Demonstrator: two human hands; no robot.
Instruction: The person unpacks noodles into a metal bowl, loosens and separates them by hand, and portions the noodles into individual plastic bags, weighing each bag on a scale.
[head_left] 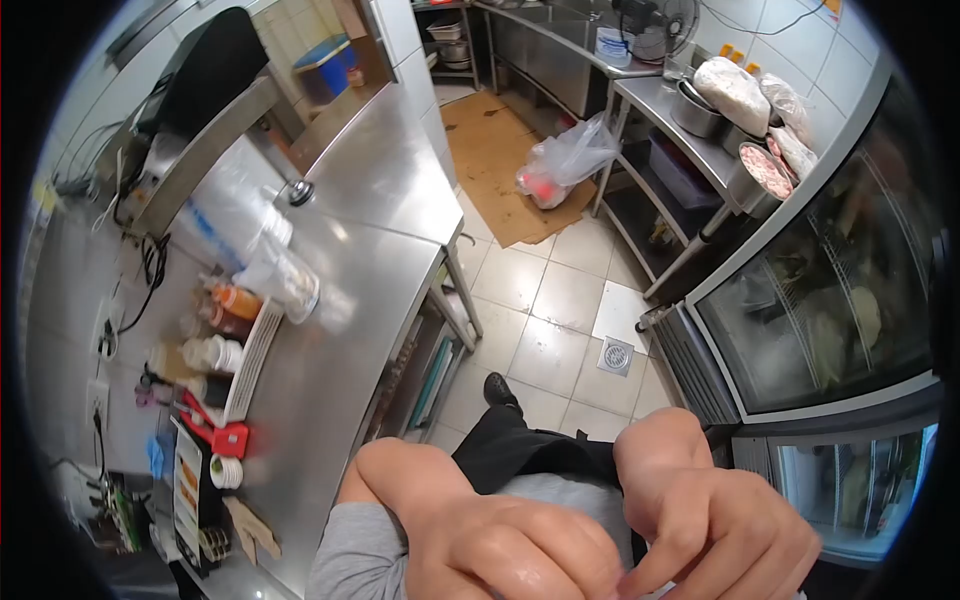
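Note:
Both forearms are raised close to the camera, and the hands almost meet at the bottom edge. My left hand [525,550] is closed, its fingers curled and the skin looking wet or shiny. Beside it, my right hand [725,530] is also closed, with bent fingers pointing down and in towards the left one. The fingertips are cut off or hidden, and whatever they may hold cannot be made out. Below the arms are a grey shirt [360,545], black trousers [515,455] and one black shoe [500,393].
At left, a steel counter [355,290] bears sauce bottles [237,300] and a red dispenser [230,440]. A plastic bag [575,158] lies on floor cardboard [485,170]. At right are a shelf table [655,105] with a meat pot [765,172] and a glass-door fridge [830,300].

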